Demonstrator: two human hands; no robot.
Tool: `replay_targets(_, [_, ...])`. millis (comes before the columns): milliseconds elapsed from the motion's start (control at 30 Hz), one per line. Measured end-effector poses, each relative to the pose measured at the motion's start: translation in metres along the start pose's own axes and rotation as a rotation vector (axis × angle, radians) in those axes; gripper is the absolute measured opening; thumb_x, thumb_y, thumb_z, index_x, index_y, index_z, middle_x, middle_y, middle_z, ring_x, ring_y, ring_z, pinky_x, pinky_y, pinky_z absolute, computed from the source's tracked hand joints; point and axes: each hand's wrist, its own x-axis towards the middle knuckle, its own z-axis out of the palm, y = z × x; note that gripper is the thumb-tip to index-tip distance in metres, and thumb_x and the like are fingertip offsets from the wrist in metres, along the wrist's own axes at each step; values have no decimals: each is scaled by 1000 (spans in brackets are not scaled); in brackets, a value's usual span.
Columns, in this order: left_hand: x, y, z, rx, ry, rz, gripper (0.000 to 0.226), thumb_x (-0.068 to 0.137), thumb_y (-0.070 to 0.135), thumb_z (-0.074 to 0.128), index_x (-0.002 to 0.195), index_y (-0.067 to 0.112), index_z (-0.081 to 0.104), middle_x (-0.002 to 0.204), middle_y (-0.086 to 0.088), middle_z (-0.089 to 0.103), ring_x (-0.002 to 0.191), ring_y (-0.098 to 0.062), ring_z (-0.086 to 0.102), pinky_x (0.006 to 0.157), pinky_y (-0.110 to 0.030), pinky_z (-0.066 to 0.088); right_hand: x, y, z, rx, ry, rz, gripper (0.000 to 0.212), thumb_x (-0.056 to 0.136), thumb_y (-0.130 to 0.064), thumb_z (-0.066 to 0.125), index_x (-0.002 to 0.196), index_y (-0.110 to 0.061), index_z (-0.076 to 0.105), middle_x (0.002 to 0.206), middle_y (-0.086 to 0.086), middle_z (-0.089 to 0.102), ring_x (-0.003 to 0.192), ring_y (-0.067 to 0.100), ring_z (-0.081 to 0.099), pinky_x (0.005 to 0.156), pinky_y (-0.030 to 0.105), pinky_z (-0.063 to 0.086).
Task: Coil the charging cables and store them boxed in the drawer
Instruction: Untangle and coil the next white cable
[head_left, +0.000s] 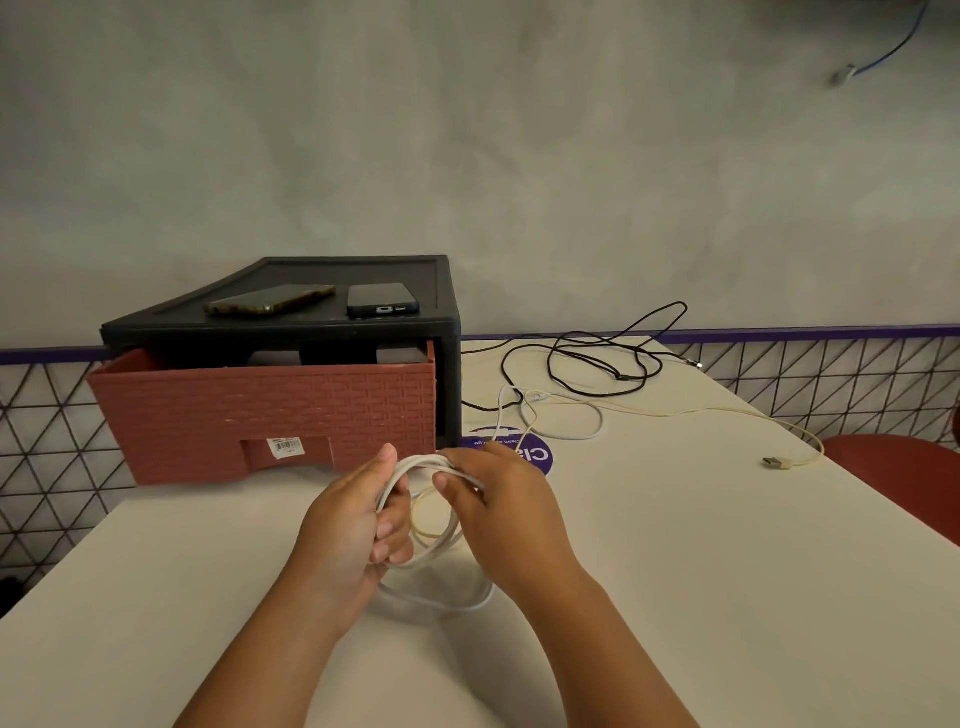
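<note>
Above the white table (675, 571) my left hand (358, 525) grips a coil of white cable (436, 545) in several loops. My right hand (498, 499) pinches the top of the same coil. The white cable's loose length (571, 431) trails back past a purple sticker. A cream cable (675, 413) runs to the right and ends in a USB plug (776, 462). A black cable (597, 358) lies tangled at the table's far side. The black drawer unit (447, 322) stands at the back left, its red brick-patterned drawer (270, 410) pulled partly out, with dark shapes inside.
Two phones (270, 300) (382, 300) lie on top of the drawer unit. A round purple sticker (535, 454) is on the table just beyond my hands. A red chair seat (904, 478) sits past the table's right edge. A wire-mesh railing (831, 374) runs behind the table.
</note>
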Motion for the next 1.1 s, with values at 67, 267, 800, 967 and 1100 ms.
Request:
replay_targets(67, [0, 0, 0, 18, -29, -18, 35, 96, 30, 42, 69, 8, 44, 37, 3, 24, 27, -6, 20, 34, -15, 24, 0, 1, 0, -17, -17, 3, 25, 94, -30, 51, 116, -28, 64, 100, 0, 59, 90, 14, 55, 75, 26, 43])
replay_targets(267, [0, -2, -1, 77, -26, -5, 35, 95, 30, 44, 67, 10, 42, 40, 3, 25, 29, -6, 21, 34, -16, 25, 1, 2, 2, -90, -58, 16, 28, 96, -33, 46, 119, -26, 62, 100, 2, 56, 90, 16, 53, 71, 26, 40])
replay_targets(800, [3, -6, -2, 67, 26, 10, 37, 95, 31, 44, 64, 13, 36, 42, 2, 25, 32, -6, 21, 35, -17, 20, 1, 3, 2, -86, -68, -6, 26, 97, -32, 45, 102, -17, 65, 92, 3, 57, 82, 16, 50, 65, 26, 35])
replay_targets(967, [3, -6, -2, 79, 29, 8, 36, 94, 31, 46, 65, 13, 36, 46, 2, 22, 35, -7, 18, 35, -17, 18, 2, 2, -1, 129, -98, 104, 34, 96, -29, 49, 64, -17, 49, 60, -6, 44, 57, 8, 39, 54, 21, 30])
replay_targets(1100, [2, -4, -2, 103, 55, 45, 35, 92, 30, 49, 64, 14, 37, 45, 3, 20, 36, -7, 16, 37, -17, 16, 2, 1, -2, 275, -132, 175, 37, 95, -30, 49, 58, -28, 49, 55, -8, 45, 53, 4, 41, 58, 22, 36])
